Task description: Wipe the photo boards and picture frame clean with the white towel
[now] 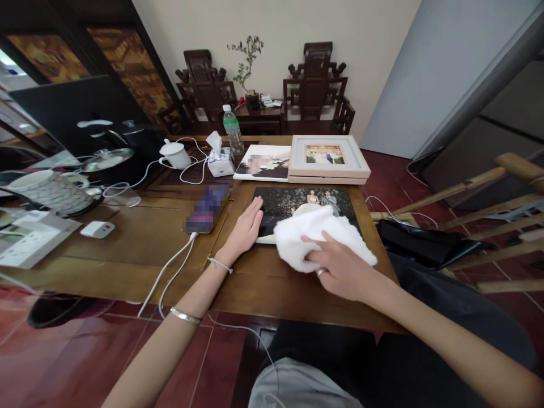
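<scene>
A dark wedding photo panel [280, 204] lies flat on the wooden table, two figures showing near its top right. Along its left edge rests my left hand [246, 225], fingers stretched out and together, holding nothing. My right hand [334, 258] has a bunched white cloth [327, 229] pressed onto the panel's lower right. The cloth hides much of that side of the photo and hangs slightly past its front edge. Some of the right fingers are sunk into the cloth's folds.
Behind the panel are a framed photo box [361, 164] and another photo print [261, 161]. To the left lie a charging phone [207, 208], a tissue pack [221, 164], a bottle [232, 129], a lidded cup [175, 154], a power strip [29, 241] and loose cables.
</scene>
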Motion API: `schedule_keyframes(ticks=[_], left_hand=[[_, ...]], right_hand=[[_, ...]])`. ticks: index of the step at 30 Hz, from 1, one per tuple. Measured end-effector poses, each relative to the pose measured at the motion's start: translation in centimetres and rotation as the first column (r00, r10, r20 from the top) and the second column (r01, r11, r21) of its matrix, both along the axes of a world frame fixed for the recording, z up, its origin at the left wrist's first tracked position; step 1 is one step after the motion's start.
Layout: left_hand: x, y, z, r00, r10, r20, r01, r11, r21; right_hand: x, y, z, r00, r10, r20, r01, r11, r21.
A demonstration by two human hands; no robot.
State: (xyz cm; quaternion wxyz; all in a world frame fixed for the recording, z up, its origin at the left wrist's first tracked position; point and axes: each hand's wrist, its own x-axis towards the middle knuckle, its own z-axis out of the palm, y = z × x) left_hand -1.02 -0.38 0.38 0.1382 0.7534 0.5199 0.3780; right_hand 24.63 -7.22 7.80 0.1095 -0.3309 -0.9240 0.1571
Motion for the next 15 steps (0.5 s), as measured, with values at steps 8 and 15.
schedule_keyframes(ticks=[8, 15], left_hand=[[-0.3, 0.6, -0.5, 0.999, -0.032, -0.043, 0.032, 0.999, -0.017], [-0.5, 0.8, -0.9, 0.998, -0.038, -0.051, 0.038, 0.999, 0.009]], right_hand=[[1.4, 6.1, -0.6, 0.963, -0.268, 0.043, 0.259, 0.955, 0.142], [-6.6, 12.8, -0.4, 0.948, -0.249, -0.199, 0.257, 0.966, 0.015]])
